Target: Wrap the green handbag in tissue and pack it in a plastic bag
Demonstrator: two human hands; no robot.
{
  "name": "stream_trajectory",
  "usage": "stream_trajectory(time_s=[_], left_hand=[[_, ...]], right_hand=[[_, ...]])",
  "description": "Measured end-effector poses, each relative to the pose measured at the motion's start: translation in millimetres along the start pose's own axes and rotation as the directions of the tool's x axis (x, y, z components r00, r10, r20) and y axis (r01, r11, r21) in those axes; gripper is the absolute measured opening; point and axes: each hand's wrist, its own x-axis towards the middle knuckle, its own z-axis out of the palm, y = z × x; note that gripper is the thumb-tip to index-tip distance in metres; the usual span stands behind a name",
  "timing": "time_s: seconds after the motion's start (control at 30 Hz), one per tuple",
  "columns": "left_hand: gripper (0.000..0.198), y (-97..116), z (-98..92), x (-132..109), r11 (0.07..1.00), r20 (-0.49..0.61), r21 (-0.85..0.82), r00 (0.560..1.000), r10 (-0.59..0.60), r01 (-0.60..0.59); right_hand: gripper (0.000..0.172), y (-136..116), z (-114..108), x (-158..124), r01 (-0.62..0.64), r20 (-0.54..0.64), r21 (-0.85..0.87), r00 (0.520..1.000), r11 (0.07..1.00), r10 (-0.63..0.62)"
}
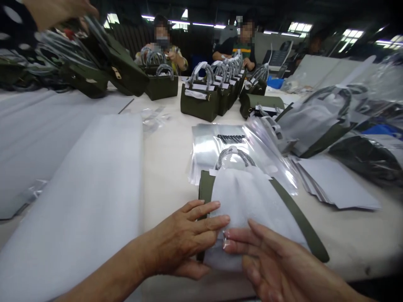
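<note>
A dark green handbag (301, 214) lies in front of me, its middle covered by a sheet of white wrapping (245, 197) and its handles sheathed in grey padding. My left hand (198, 235) rests on the bag's left side, fingers spread over the wrapping's edge. Facing it from the right is my right hand (267, 256), with its fingers stretched out and the palm partly turned up. A small shiny clear piece (225, 240), like tape, shows at its fingertips. The fingertips are by the wrapping; whether they press on it I cannot tell.
Clear plastic bags (208, 147) lie behind the handbag, with a black bundle (231, 139) on top. White sheets (343, 180) are stacked right; a foam sheet (103, 188) spreads left. Several green handbags (198, 102) stand behind. A co-worker's hand (59, 12) holds another handbag upper left; other people sit opposite.
</note>
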Motion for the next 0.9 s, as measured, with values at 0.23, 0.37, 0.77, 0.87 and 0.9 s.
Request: stream_trajectory(time_s=[0.23, 0.37, 0.77, 0.87, 0.9], left_hand=[[0.043, -5, -1.0, 4, 0.996, 0.036, -0.092, 0.999, 0.019, -0.016], [0.046, -6, 1.7, 3, 0.989, 0.022, -0.147, 1.0, 0.004, -0.001], [0.056, -3, 8.1, -2, 0.997, 0.051, -0.07, 0.998, -0.029, 0.032], [0.06, -2, 7.7, -2, 0.999, 0.07, -0.039, 0.997, -0.019, 0.022], [0.06, -2, 7.3, -2, 0.999, 0.08, -0.03, 0.997, -0.015, 0.017]], right_hand=[[0.036, 1, 3, -1, -0.041, -0.055, 0.046, 0.998, 0.998, 0.043], [0.035, 9, 0, -1, -0.03, -0.037, 0.042, 0.999, 0.999, 0.032], [0.027, 13, -1, -5, -0.024, -0.035, 0.08, 0.999, 0.996, 0.027], [0.027, 12, 1, -7, -0.034, -0.018, 0.143, 0.999, 0.989, 0.036], [0.026, 12, 1, -8, -0.038, -0.007, 0.166, 0.999, 0.985, 0.04]])
